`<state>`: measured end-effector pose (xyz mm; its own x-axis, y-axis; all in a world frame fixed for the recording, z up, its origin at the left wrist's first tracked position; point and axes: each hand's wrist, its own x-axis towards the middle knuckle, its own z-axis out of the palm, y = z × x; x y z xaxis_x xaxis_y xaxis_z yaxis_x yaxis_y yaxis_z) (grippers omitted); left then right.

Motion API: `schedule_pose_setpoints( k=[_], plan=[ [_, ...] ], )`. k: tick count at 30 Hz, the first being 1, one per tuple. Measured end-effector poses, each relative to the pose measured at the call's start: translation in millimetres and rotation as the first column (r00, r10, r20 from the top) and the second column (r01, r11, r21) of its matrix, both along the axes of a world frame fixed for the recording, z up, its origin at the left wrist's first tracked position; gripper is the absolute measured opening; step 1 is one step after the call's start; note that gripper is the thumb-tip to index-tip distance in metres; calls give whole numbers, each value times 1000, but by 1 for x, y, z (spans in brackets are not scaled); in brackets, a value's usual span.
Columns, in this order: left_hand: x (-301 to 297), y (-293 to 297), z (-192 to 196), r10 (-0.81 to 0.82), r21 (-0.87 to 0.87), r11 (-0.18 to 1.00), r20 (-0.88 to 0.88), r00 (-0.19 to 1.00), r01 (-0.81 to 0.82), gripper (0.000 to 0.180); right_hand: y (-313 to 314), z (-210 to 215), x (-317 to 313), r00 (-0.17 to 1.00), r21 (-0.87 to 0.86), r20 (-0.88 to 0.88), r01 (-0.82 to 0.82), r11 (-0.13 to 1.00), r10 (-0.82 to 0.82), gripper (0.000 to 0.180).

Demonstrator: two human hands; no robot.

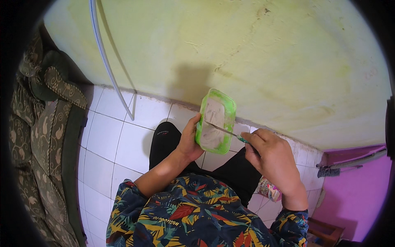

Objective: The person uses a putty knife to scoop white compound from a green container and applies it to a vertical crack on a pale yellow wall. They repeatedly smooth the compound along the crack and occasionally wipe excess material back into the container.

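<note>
My left hand (191,140) grips the side of a green plastic container (228,108), thumb over its rim, and holds it tilted above my lap. Inside lies a pale beige powder or paste (213,138), with streaks across its surface. My right hand (273,155) is closed round the green handle of a slim metal utensil (225,131). The utensil's thin shaft reaches over the container's right rim, and its far end is in the pale stuff, so its shape cannot be made out.
A yellow-green wall (263,61) with worn patches rises ahead. A pale hose (105,61) hangs down to the white tiled floor (105,131). Left is a patterned sofa (45,144). By my right leg sits a colourful package (268,189); a brush (329,172) is near the purple wall (349,197).
</note>
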<state>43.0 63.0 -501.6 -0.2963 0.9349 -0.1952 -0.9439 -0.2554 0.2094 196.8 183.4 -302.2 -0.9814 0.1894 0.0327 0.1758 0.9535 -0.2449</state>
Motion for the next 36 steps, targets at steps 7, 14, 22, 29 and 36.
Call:
schedule_pose_setpoints(
  k=[7,14,22,29,36],
  plan=[
    [-3,6,0,45,-48,998,-72,996,-48,57,31,-17,9,993,-462,-55,69,884,-107,23],
    [-9,4,11,10,77,997,15,1000,-11,56,87,-66,36,861,-920,291,372,125,-417,21],
    [-14,7,32,5,182,983,36,999,-11,54,88,-137,61,880,-905,293,130,-405,-373,26],
    [-23,18,48,-13,268,963,81,997,-9,55,78,-96,42,888,-903,-84,-260,-343,-452,26],
    [-23,9,52,46,259,964,53,998,-58,57,89,-8,2,729,-900,-335,-434,-25,-597,29]
  ],
)
